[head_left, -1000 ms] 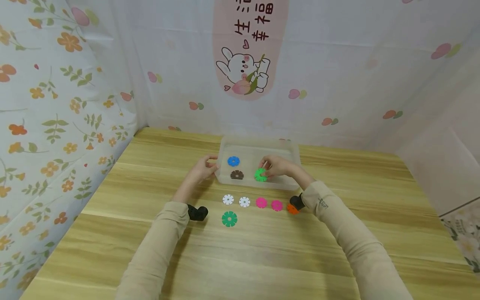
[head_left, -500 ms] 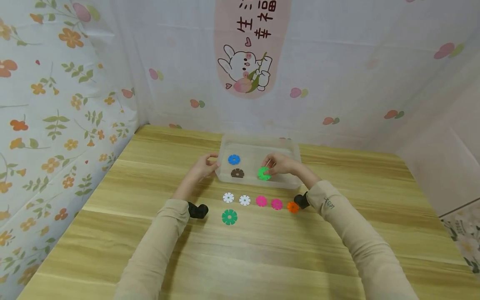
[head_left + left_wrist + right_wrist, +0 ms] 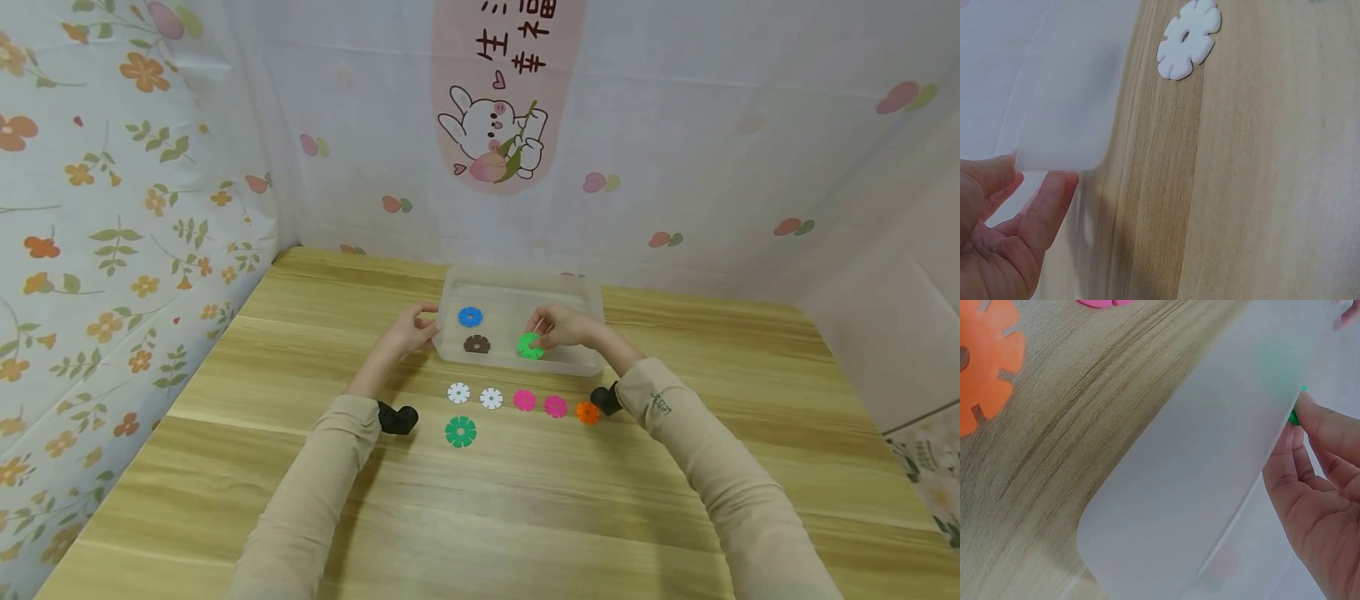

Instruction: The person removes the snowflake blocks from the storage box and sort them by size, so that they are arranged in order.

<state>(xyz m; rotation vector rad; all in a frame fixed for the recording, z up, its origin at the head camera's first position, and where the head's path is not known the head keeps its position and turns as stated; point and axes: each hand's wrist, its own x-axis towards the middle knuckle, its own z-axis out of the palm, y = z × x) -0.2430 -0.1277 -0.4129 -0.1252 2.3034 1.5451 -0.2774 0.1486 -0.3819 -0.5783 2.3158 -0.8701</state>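
My right hand (image 3: pixel 562 325) reaches into a translucent plastic box (image 3: pixel 517 361) and pinches a bright green slotted snowflake disc (image 3: pixel 531 347) close behind the front wall. In the right wrist view only a sliver of that green disc (image 3: pixel 1295 417) shows past the rim; the rest is a green blur through the wall. At the box's left end my left hand (image 3: pixel 411 329) holds the corner, thumb on the outer wall and fingers at the rim. A blue snowflake disc (image 3: pixel 470 317) and a brown one (image 3: pixel 477 344), partly hidden by the front wall, lie inside the box.
On the wooden table (image 3: pixel 480 525), two white discs (image 3: pixel 459 393), two pink discs (image 3: pixel 524 400) and an orange disc (image 3: pixel 588 412) form a row before the box. A larger dark green disc (image 3: pixel 461 432) lies nearer. A printed curtain (image 3: pixel 360 125) hangs behind.
My right hand has shifted slightly to the right with the bright green disc, uncovering more of the orange disc. My left hand has stayed at the box's corner. The head view has tilted slightly.
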